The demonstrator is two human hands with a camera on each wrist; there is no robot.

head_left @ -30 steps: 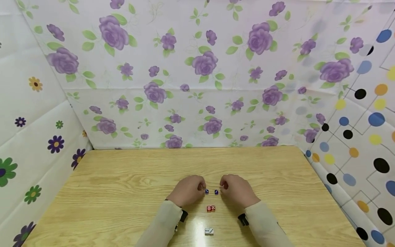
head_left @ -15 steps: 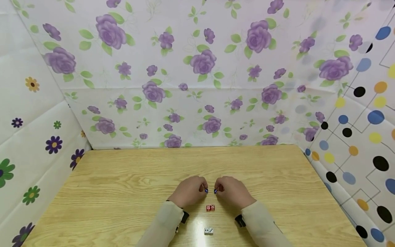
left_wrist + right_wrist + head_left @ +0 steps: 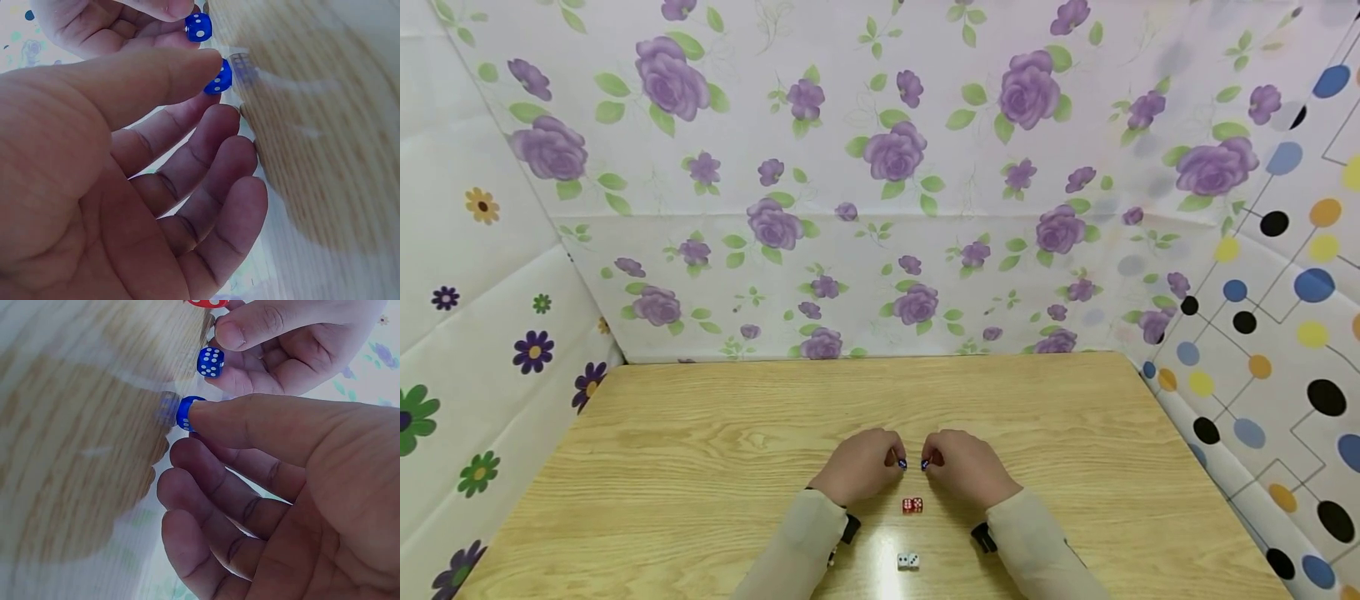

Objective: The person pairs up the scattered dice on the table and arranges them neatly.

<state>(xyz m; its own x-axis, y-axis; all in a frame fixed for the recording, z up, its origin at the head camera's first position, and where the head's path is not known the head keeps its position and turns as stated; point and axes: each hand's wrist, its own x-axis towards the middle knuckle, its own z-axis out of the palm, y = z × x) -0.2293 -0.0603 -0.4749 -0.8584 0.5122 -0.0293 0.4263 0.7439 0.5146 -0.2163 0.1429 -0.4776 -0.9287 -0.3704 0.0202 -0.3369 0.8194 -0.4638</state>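
Note:
My left hand [image 3: 859,464] pinches a small blue die [image 3: 220,78] with white dots between thumb and forefinger, close over the tabletop. Its other fingers curl loosely, their tips right at the wood. Facing it, my right hand [image 3: 972,467] pinches a second blue die [image 3: 185,414] the same way. The thumb covers part of each die in its own wrist view. A short gap separates the two blue dice, which sit level with each other in the head view. Nearer to me, two red dice [image 3: 913,505] sit side by side between the wrists.
Two white dice [image 3: 907,562] stand side by side nearer the front, below the red ones. The wooden table [image 3: 700,467] is bordered by a purple-flowered cloth [image 3: 850,275] at the back, a flowered cloth [image 3: 497,367] on the left and a dotted one [image 3: 1262,342] on the right.
One second ago the fingers were beside the blue dice; now both hands pinch them. The right hand moved slightly left. The red and white dice have stayed in place.

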